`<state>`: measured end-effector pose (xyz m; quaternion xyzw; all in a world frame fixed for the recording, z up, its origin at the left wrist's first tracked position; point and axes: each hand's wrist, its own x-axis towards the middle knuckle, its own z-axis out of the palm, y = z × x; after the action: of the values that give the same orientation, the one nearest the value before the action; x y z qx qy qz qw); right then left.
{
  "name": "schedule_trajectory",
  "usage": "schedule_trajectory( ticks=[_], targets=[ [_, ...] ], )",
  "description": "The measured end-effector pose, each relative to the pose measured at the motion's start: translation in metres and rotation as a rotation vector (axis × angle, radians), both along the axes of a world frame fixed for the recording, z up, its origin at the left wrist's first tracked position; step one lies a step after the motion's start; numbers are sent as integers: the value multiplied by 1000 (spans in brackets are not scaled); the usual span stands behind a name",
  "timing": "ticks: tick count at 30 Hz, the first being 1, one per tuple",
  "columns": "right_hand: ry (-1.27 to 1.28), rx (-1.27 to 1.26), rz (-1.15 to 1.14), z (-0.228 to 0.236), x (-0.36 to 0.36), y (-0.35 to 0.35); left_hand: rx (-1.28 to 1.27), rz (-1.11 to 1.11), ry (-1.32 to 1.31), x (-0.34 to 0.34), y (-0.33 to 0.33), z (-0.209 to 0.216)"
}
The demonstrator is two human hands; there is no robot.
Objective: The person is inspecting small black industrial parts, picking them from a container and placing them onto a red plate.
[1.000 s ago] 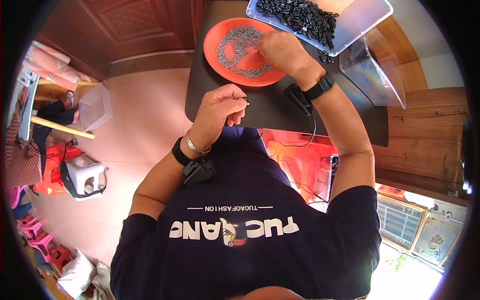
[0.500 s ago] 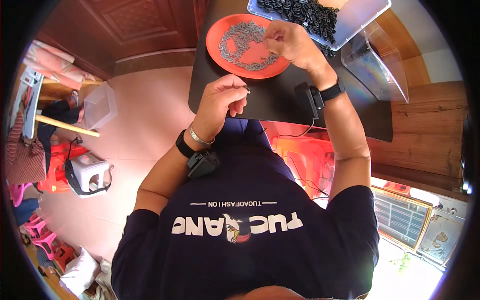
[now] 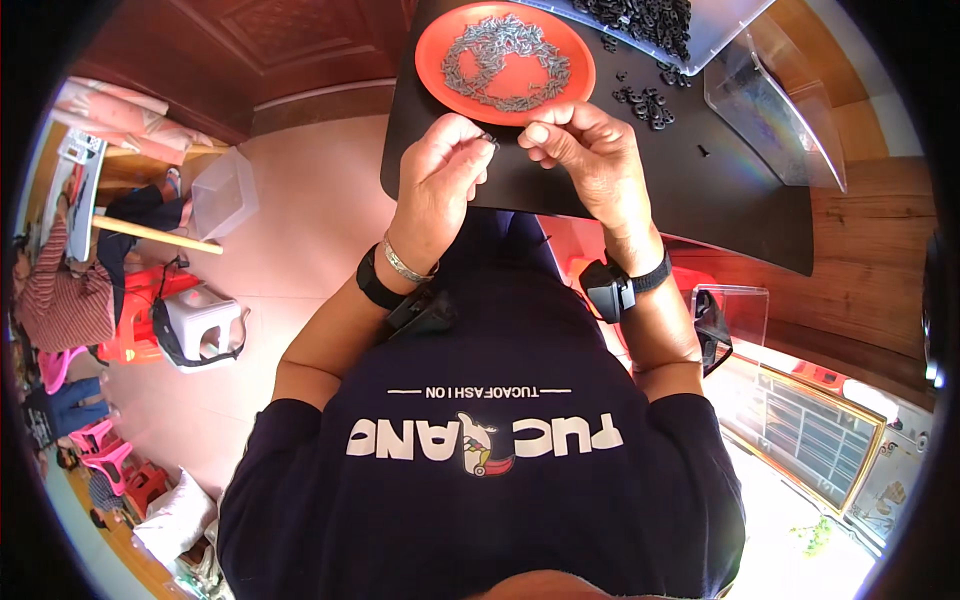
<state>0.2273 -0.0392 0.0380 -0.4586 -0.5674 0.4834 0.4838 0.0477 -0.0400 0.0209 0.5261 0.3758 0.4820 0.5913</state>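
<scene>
My left hand [image 3: 440, 175] is closed in a pinch on a small black part [image 3: 489, 139], mostly covered by thumb and fingers. Just to its right, my right hand [image 3: 600, 165] has thumb and forefinger pressed together; anything between them is too small to make out. The hands are a short gap apart, over the near edge of the dark table. Beyond them lies a round red plate [image 3: 433, 68], with many small grey screw-like metal pieces [image 3: 512, 38] spread in a loose ring on it.
A clear plastic bin [image 3: 722, 42] of black parts [image 3: 650, 22] stands at the far right. Loose black parts [image 3: 652, 108] lie on the dark table [image 3: 690, 195] before it. A clear panel [image 3: 765, 110] leans at the right. Stools [image 3: 200, 320] stand on the floor at left.
My right hand has come back from above the plate to beside my left hand, still pinched. The left hand keeps its hold on the black part. The whole view has shifted slightly.
</scene>
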Motion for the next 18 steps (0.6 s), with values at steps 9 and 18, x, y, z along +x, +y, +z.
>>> schedule_trajectory(
  ticks=[9,18],
  targets=[
    [133,76,30,-2,-11,-8,233,22,100,2,-6,3],
    [84,100,42,-6,-18,-11,276,53,146,1,-6,2]
  ],
)
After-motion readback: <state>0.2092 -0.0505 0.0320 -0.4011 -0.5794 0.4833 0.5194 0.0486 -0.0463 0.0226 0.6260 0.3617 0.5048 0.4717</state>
